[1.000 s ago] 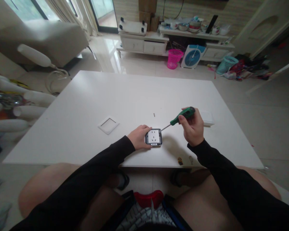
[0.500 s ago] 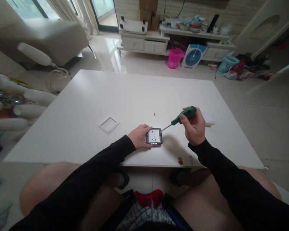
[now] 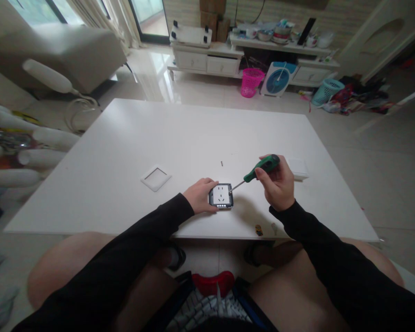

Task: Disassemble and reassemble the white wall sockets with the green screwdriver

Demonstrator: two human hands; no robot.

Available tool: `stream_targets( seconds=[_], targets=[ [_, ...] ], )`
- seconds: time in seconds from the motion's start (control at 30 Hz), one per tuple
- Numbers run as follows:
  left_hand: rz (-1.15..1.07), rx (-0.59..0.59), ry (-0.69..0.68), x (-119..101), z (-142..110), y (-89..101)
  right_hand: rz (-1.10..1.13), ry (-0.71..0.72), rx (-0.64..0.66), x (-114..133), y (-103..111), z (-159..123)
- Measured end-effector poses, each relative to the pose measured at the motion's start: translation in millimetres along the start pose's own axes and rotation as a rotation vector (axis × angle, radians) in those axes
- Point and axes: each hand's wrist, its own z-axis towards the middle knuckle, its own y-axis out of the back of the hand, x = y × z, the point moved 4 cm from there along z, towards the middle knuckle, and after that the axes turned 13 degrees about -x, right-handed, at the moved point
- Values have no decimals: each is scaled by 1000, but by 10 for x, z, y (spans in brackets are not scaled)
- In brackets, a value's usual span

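Note:
My left hand (image 3: 201, 196) grips the left side of a wall socket (image 3: 221, 195), thumb and fingers at its top and bottom edges. The socket has a white face with slots and a dark surround, and sits near the table's front edge. In my right hand (image 3: 278, 184) is a screwdriver (image 3: 262, 168) with a green and black handle, held at a slant. Its tip meets the socket's right edge; whether a screw is under it is too small to tell. To the left lies a white square frame (image 3: 156, 178) with an open middle.
A small dark screw-like piece (image 3: 222, 163) lies beyond the socket on the white table (image 3: 180, 133). A white box-like piece (image 3: 298, 169) is behind my right hand. A small yellow and black item (image 3: 259, 230) lies near the front edge. A pink basket (image 3: 251, 83) stands across the floor.
The screwdriver and my right hand have shifted slightly left and the handle has turned a little. The tip stays at the socket's right edge. My left hand holds its place.

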Motion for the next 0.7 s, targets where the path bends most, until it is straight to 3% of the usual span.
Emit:
stream_targets(
  seconds=[0.7],
  targets=[
    [9,-6,-13,16,-8,-9,27,69,-29,127,13,14]
  ],
)
